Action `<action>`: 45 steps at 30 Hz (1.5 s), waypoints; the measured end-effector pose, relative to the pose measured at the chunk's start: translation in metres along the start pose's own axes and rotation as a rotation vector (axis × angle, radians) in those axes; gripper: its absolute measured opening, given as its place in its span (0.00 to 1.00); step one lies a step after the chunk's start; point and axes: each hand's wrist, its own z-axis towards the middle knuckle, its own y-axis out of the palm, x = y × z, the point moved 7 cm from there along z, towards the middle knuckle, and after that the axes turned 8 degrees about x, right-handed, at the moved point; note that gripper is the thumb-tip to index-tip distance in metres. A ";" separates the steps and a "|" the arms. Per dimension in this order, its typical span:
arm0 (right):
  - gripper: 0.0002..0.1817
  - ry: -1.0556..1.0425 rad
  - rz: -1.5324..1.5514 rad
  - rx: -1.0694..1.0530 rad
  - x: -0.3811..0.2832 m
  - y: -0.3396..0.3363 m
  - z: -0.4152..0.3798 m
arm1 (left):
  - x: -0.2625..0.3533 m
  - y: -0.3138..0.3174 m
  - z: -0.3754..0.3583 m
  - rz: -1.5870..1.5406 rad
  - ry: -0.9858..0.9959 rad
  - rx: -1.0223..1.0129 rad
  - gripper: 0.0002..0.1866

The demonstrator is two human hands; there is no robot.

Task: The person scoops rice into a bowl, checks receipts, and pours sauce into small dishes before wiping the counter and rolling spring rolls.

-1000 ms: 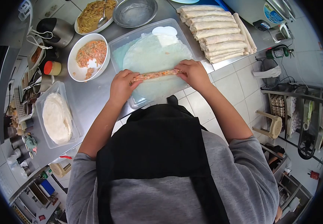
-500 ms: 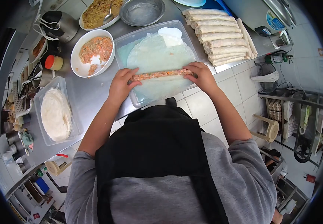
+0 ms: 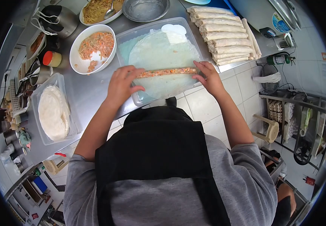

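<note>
A long strip of orange-pink meat filling (image 3: pixel 166 72) lies across a thin round wrapper (image 3: pixel 159 52). The wrapper rests on a clear plastic lid or tray (image 3: pixel 123 35). At the filling's left end is my left hand (image 3: pixel 123 83), its thumb and fingers apart. My right hand (image 3: pixel 209 78) is at the other end, thumb and fingers spread around the tip of the strip. Neither hand grips anything. Small white round pieces (image 3: pixel 174 30) overlap the wrapper's far edge.
A white bowl of filling (image 3: pixel 95 47) stands to the left, a metal bowl (image 3: pixel 146 9) behind. Stacked rolls (image 3: pixel 227 34) lie at the right. Wrappers (image 3: pixel 54 113) fill a plastic container at the left. A jar (image 3: pixel 52 59) and a dish of yellowish food (image 3: pixel 99 10) are nearby.
Both hands have moved outward and opened away from the ends of the filling strip. The strip stays on the wrapper. The view has shifted slightly.
</note>
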 end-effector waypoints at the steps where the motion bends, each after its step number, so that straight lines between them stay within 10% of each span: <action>1: 0.16 0.001 0.000 -0.006 0.003 0.001 -0.001 | 0.013 0.008 -0.003 -0.032 0.120 -0.069 0.29; 10: 0.17 0.236 0.158 0.121 -0.011 -0.017 0.004 | 0.067 0.063 -0.018 -0.173 0.269 -0.292 0.08; 15: 0.12 -0.124 0.160 0.073 -0.062 -0.012 0.009 | 0.038 0.045 0.049 0.007 0.111 -0.053 0.04; 24: 0.18 -0.181 -0.216 -0.070 -0.042 0.040 0.034 | 0.018 0.068 0.075 0.105 0.045 0.226 0.10; 45: 0.19 -0.211 0.012 -0.381 -0.035 0.092 0.117 | 0.049 0.091 0.027 -0.008 -0.158 -0.314 0.21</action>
